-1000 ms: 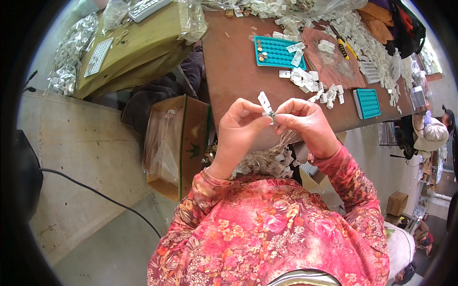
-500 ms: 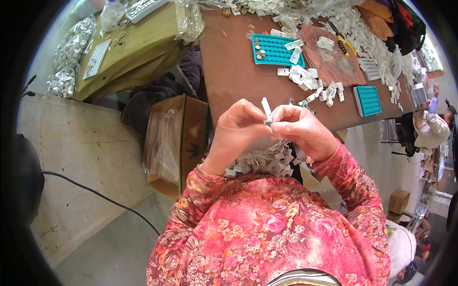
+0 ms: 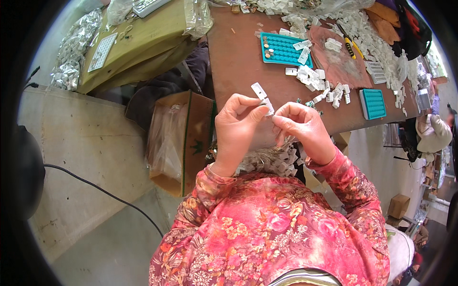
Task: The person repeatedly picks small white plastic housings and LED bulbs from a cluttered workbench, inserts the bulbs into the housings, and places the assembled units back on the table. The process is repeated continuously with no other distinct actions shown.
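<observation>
Concrete floor off to the left, with an open box just left of the left hand. That hand's grip pinches a small white clip at thumb and fingertips, raised over the brown bench, probably so both hands can reach it. Right hand meets it, fingers closed; whether it's actually gripping the clip is hidden. Loose white parts and teal trays lie beyond the grip.
</observation>
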`<action>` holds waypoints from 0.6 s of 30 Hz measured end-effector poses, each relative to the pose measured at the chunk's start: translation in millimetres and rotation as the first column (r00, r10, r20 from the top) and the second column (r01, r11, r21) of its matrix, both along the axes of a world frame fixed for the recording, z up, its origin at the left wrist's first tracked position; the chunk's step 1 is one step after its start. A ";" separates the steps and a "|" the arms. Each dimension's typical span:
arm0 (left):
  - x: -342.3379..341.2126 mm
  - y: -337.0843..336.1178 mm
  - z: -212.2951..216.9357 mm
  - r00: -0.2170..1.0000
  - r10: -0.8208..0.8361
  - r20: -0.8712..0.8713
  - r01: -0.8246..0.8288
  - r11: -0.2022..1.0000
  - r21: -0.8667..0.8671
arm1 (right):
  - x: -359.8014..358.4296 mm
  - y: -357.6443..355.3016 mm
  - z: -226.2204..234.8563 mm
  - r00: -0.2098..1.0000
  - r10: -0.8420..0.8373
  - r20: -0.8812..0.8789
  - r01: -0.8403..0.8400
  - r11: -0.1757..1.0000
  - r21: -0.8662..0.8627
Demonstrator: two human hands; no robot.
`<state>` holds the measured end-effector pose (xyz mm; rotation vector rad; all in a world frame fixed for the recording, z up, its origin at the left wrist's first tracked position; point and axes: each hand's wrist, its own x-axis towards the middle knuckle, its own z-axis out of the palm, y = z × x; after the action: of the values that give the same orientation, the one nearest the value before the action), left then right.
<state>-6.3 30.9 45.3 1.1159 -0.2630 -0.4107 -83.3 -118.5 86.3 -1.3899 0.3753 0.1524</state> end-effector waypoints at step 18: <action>-14.7 -9.1 -2.3 0.996 0.015 -0.089 -0.021 0.997 -0.074 | -6.3 5.4 -4.4 0.991 -0.049 0.124 0.050 0.999 -0.002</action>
<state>-21.0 21.8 42.9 1.0233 -0.1893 -0.4297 -89.5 -113.1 81.9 -1.3865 0.3069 0.0245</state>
